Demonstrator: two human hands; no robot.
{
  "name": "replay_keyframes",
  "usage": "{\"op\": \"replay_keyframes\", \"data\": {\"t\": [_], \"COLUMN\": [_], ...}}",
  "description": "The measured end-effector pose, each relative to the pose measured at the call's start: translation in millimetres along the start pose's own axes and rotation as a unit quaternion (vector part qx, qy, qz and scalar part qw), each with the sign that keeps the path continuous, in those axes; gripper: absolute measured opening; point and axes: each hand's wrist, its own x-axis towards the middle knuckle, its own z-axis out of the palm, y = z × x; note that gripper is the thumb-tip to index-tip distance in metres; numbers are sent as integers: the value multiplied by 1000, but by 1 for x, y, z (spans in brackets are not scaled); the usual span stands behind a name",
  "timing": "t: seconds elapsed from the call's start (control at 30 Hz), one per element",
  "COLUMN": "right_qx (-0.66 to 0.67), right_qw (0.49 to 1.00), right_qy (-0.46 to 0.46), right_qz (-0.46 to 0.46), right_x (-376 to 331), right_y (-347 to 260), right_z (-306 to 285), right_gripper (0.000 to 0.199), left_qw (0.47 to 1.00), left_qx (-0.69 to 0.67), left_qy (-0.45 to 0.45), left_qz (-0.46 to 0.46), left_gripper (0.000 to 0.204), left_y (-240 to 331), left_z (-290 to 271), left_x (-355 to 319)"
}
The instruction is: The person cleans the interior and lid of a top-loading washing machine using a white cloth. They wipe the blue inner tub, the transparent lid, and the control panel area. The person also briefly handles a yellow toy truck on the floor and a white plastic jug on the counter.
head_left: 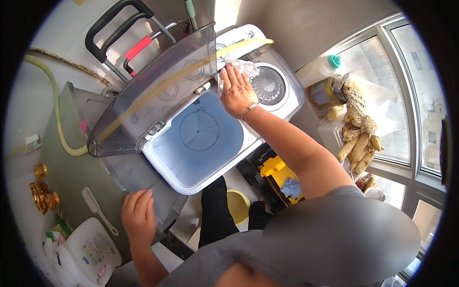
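So a white cloth is being pressed under the right hand, fingers spread flat over it rather than clenched, right on the top deck of a small twin-tub washing machine. The cloth sits on the strip between the two tubs, just beside the round grey spinner cover and touching the hinge end of the clear lid, which is propped up and tilted back. The blue wash tub below is left open and looks dry and bare inside.

The left hand is laid palm-down on the grey-green desk to the left of the machine, nothing gripped, fingers loosely curled over the edge as if for support.

Going by that, the wipe-down of the machine's top looks to be in hand, probably around the middle of it, though that's only a guess. For the next stroke, the cloth would need to be kept flat and dragged along the rim, with care taken near the lid hinge so the lid isn't knocked shut.

Other stuff around: a white brush and a white jug on the desk, a yellowish hose looped over, dried corn cobs heaped on the windowsill.
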Motion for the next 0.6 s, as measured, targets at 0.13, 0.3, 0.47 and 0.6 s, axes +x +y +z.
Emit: {"op": "replay_keyframes", "data": {"t": [0.13,0.3,0.47,0.6], "right_qx": [16,36,70,152], "right_qw": [999,980,957,960], "right_qy": [-8,42,148,228], "right_qz": [30,190,239,60], "right_x": [27,40,-69,-152], "right_y": [56,131,137,68], "right_z": [-14,4,24,36], "right_gripper": [71,70,60,56], "left_qw": [999,998,998,996], "left_qx": [20,37,26,27], "left_qy": [7,28,58,77], "left_qz": [33,34,28,27], "left_gripper": [14,12,11,10], "left_y": [-11,-7,-11,-8], "left_z": [10,18,18,19], "left_x": [1,2,0,2]}}
